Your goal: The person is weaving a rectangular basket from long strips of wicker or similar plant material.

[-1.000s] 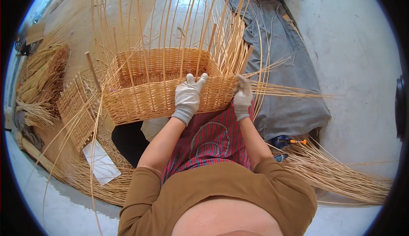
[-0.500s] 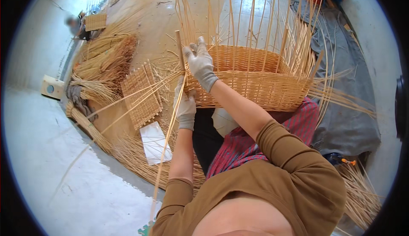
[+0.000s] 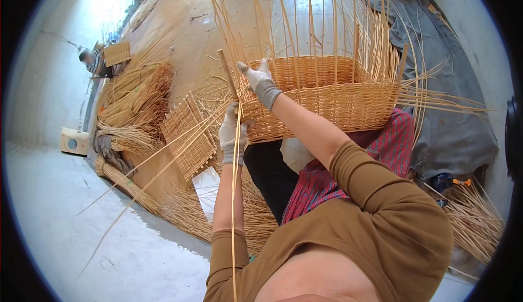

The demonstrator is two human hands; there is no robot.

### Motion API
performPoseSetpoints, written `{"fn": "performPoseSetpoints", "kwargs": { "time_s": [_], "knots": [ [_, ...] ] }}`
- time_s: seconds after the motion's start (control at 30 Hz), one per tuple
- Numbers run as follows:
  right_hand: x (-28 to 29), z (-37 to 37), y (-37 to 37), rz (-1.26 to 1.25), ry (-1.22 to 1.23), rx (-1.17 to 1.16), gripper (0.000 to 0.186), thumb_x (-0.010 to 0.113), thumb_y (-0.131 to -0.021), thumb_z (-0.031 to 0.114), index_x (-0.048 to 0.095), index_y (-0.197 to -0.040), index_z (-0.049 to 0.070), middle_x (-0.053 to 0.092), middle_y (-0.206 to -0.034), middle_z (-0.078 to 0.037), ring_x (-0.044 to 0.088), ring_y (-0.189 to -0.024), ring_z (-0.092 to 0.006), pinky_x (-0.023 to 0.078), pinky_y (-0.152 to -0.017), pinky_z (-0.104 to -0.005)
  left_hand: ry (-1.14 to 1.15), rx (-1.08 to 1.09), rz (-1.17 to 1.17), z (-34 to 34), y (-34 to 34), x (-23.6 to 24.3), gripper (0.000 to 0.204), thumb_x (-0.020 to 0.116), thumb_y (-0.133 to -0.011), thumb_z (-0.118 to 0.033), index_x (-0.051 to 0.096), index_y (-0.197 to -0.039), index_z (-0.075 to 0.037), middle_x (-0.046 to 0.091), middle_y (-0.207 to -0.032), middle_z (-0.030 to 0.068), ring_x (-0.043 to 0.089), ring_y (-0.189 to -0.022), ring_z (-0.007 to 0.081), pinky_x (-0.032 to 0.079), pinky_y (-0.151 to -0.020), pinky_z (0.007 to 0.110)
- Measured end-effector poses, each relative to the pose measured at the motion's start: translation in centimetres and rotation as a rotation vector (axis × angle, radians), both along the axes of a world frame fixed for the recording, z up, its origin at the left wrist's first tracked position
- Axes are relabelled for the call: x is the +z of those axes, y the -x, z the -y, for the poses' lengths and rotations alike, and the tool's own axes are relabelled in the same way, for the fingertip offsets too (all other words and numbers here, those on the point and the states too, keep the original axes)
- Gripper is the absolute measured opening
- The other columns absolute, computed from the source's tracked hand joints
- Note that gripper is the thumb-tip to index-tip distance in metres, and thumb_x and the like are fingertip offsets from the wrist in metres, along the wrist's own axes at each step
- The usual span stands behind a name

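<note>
A rectangular wicker basket (image 3: 321, 108) rests across my lap, long thin stakes rising from its walls. My left hand (image 3: 233, 134), in a pale work glove, is closed around its near left corner, thumb against the front wall. Pale weaving strands (image 3: 235, 193) run from that corner over the hand and down along my left forearm. Just above it, a thicker wooden corner post (image 3: 227, 76) leans left. At the basket's left end is my gloved right hand (image 3: 262, 85), thumb and forefinger spread beside the stakes. Its other fingers are partly hidden.
Bundles of loose strands (image 3: 133, 108) and a woven panel (image 3: 190, 136) lie on the left, with a white sheet (image 3: 207, 190) nearer me. Grey cloth (image 3: 455, 122) covers the floor at right, beside more cut rods (image 3: 479, 220). A person (image 3: 97, 62) sits far left.
The weaving strands by my left hand have swung right, now hanging nearly straight down my forearm. My right hand has shifted slightly, its fingers spread further. The whole view has turned a little.
</note>
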State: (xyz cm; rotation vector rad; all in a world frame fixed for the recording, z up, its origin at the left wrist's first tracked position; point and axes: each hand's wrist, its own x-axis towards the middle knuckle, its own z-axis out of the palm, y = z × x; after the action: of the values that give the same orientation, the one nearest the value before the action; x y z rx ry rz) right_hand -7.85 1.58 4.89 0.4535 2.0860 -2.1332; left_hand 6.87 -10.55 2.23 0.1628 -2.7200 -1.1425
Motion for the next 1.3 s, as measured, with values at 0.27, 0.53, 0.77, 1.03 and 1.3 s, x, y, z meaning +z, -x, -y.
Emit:
{"fn": "performPoseSetpoints", "kwargs": {
  "time_s": [0.27,0.53,0.77,1.03,1.3],
  "knots": [
    [2.2,-1.0,-1.9,-0.439,0.117,0.248,0.052,0.057,-0.106,0.046,0.063,-0.134,0.003,0.073,-0.114,-0.016,0.069,-0.103,-0.0211,0.056,-0.087,-0.0301,0.1,-0.03,-0.109,-0.3,-0.3,1.0,0.056,0.075,-0.08,-0.005,0.051,-0.128,-0.021,0.074,-0.109,0.0053,0.073,-0.087,0.0279,0.056,-0.07,0.041],
    [1.9,-7.6,-7.7,-0.606,0.424,0.154,0.015,0.057,-0.107,0.014,0.065,-0.115,0.004,0.067,-0.099,-0.003,0.068,-0.093,-0.0171,0.056,-0.084,-0.032,0.17,-0.086,-0.05,0.7,0.5,0.9,0.057,0.081,-0.079,-0.022,0.052,-0.128,-0.023,0.074,-0.107,0.0085,0.072,-0.087,0.0327,0.056,-0.069,0.042],
    [-5.2,-13.9,-8.6,-0.342,0.71,0.077,0.023,0.058,-0.108,0.024,0.07,-0.117,0.007,0.073,-0.101,-0.001,0.068,-0.078,-0.012,0.058,-0.068,-0.0278,0.225,-0.078,-0.567,-4.6,-0.6,2.9,0.052,0.064,-0.101,-0.023,0.045,-0.149,-0.014,0.072,-0.118,0.0144,0.07,-0.085,0.0395,0.055,-0.07,0.047],
    [3.8,-11.1,-4.6,-1.178,-0.491,-0.013,0.037,0.062,-0.098,0.001,0.065,-0.134,0.006,0.073,-0.116,-0.009,0.071,-0.101,-0.0199,0.061,-0.085,-0.0331,0.184,0.154,0.227,-9.2,3.3,5.4,0.061,0.056,-0.106,-0.032,0.033,-0.162,-0.031,0.07,-0.126,0.018,0.071,-0.089,0.0396,0.054,-0.074,0.048],
    [-3.1,-19.1,-9.4,-0.631,0.176,-0.081,0.031,0.059,-0.102,0.0,0.058,-0.132,0.004,0.07,-0.099,-0.007,0.067,-0.084,-0.0186,0.056,-0.086,-0.0344,0.208,0.125,-0.383,-11.2,1.9,2.7,0.062,0.063,-0.1,-0.027,0.042,-0.158,-0.032,0.059,-0.148,0.0126,0.07,-0.107,0.0309,0.054,-0.09,0.045]
  ]
}}
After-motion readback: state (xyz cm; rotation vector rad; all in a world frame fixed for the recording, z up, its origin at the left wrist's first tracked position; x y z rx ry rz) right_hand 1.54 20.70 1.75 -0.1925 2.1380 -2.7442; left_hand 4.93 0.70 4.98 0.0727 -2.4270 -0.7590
